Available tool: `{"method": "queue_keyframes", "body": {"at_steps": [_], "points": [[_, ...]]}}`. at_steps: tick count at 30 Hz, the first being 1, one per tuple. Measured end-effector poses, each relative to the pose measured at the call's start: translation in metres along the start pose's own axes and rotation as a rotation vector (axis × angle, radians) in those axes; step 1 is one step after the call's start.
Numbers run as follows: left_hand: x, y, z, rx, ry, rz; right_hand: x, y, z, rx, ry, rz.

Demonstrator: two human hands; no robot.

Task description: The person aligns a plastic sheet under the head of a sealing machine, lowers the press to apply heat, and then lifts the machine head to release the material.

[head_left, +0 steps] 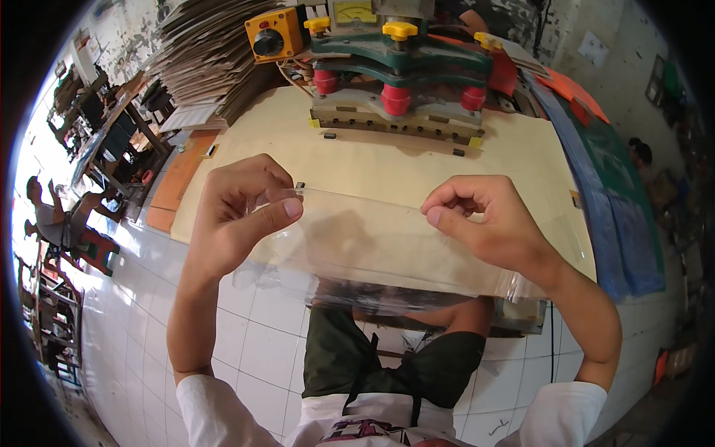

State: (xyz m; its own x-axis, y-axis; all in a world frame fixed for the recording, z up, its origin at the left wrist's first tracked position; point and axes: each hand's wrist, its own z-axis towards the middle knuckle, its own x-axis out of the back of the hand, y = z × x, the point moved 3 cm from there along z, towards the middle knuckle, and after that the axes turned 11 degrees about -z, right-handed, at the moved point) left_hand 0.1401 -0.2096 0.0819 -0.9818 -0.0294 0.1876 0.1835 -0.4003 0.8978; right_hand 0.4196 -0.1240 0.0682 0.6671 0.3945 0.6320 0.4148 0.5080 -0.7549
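Note:
A clear plastic sheet [372, 246] stretches between my two hands over the pale worktop [246, 134], its near part hanging past the front edge above my lap. My left hand [249, 208] pinches its upper left corner between thumb and fingers, close to a small dark block [300, 185]. At the upper right corner, my right hand [480, 216] pinches the same edge with thumb and fingertip. Beyond the hands stands a green press machine [402, 67] with red cylinders, yellow knobs and a long metal bar low at its front.
Two more small dark blocks lie before the machine, one left [330, 136], one right [459, 152]. A yellow control box [274, 35] stands behind, beside a tall stack of cardboard [201, 59]. Blue plastic sheets [596, 201] hang at the right. Another person [56, 216] sits far left.

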Motion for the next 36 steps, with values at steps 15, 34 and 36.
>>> {"method": "queue_keyframes", "body": {"at_steps": [15, 34, 36], "points": [[-0.007, -0.012, 0.004, 0.134, -0.105, -0.008, -0.009, -0.012, 0.012, 0.005, -0.071, -0.042], [-0.051, 0.010, 0.011, 0.040, -0.226, 0.108, -0.011, -0.062, 0.020, 0.466, 0.015, -0.323], [-0.053, 0.010, 0.011, 0.008, -0.226, 0.131, -0.011, -0.065, 0.019, 0.460, 0.002, -0.385]]}}
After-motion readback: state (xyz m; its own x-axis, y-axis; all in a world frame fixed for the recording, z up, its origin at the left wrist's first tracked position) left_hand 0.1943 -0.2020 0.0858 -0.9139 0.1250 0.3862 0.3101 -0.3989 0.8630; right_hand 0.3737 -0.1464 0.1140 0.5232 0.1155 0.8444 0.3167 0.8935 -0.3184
